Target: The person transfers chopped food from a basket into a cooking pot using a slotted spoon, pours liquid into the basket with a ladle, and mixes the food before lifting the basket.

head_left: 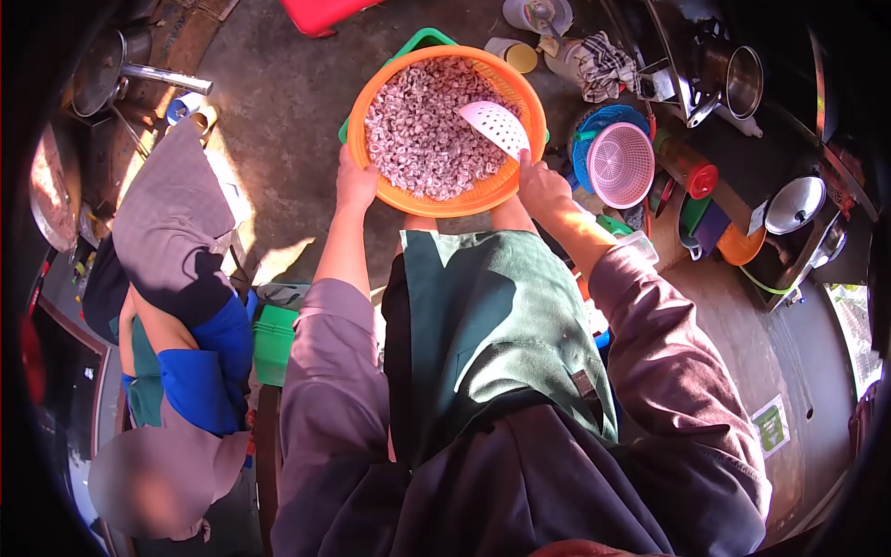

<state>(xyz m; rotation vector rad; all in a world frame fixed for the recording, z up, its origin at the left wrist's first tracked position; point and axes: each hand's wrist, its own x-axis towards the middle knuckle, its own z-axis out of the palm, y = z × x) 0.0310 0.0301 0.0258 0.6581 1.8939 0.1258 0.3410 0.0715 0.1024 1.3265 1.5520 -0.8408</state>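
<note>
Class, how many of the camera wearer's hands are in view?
2: left hand gripping the orange container by its left rim; right hand at the right rim, with the pink scoop.

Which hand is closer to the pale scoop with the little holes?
The right hand. It is right at the lower end of the scoop. The left hand is farther off, gripping the opposite side of the orange basket.

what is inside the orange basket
The orange basket holds small purplish pieces, partly covered by a pale perforated scoop. Its bottom is hidden under the pieces.
</note>
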